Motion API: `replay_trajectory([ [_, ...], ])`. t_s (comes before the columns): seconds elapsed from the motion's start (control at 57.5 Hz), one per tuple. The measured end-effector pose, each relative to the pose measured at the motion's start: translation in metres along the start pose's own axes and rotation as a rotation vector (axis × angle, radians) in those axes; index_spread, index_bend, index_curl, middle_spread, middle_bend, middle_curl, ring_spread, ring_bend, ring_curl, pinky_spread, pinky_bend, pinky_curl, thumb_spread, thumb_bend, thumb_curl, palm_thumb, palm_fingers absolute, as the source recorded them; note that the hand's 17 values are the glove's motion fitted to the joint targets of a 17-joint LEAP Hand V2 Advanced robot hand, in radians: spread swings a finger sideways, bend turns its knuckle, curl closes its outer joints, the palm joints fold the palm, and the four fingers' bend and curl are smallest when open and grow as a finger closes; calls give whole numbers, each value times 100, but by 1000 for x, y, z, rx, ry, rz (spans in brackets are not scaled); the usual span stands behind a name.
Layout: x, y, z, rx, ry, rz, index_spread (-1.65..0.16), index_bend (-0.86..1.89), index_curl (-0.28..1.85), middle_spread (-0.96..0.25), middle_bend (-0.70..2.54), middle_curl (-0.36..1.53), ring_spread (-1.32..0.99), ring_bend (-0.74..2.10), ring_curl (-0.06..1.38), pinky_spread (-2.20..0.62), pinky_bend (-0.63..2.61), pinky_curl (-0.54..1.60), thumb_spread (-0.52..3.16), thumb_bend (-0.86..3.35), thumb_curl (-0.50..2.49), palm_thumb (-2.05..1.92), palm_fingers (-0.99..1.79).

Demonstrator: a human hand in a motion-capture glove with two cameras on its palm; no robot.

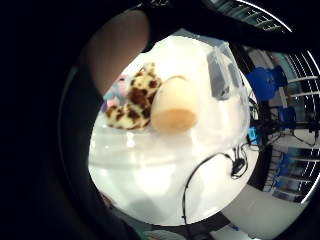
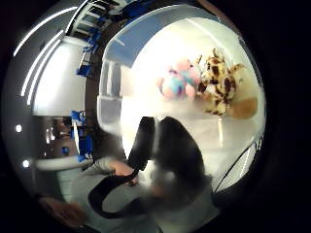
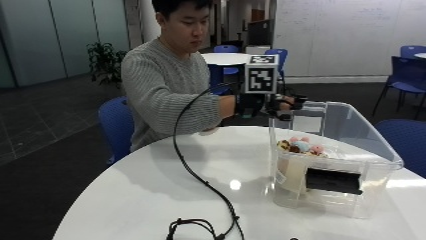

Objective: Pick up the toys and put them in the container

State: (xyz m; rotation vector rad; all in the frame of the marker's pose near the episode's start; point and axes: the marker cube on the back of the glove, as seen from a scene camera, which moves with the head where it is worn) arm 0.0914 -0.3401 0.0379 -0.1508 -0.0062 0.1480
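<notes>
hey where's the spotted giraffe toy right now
In the outside view the spotted giraffe toy lies inside the clear container on the white table, beside the pink and blue plush.

Blue chairs (image 3: 407, 67), whiteboard wall (image 3: 339, 35)

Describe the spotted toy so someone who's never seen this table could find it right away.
On the round white table stands a clear plastic container. Inside it lie a few soft toys; the spotted toy is cream with dark brown patches, lying between a pink-and-blue plush and a plain beige one.
</notes>
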Motion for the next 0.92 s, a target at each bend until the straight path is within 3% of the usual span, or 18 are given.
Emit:
replay_trajectory([
  [0.191,31,118,-3,120,-9,40,-39,19,55,-10,11,23,-2,11,20,6,69,32,142,-3,38,-5,-26],
  [0.348,28,188,8,129,19,44,-40,22,54,-10,12,22,-2,11,16,7,62,31,147,-2,34,-4,-21],
  [0.626,-35,294,92,128,-30,-14,-41,26,52,-11,13,21,-2,13,12,6,57,31,152,-1,30,-2,-17],
  [0.765,-49,320,128,80,-97,21,-41,29,52,-12,14,22,-2,12,11,6,54,31,154,-1,30,-1,-16],
  [0.921,-40,320,129,83,-36,35,-41,32,52,-13,14,22,-3,12,9,6,53,32,156,0,30,0,-15],
])
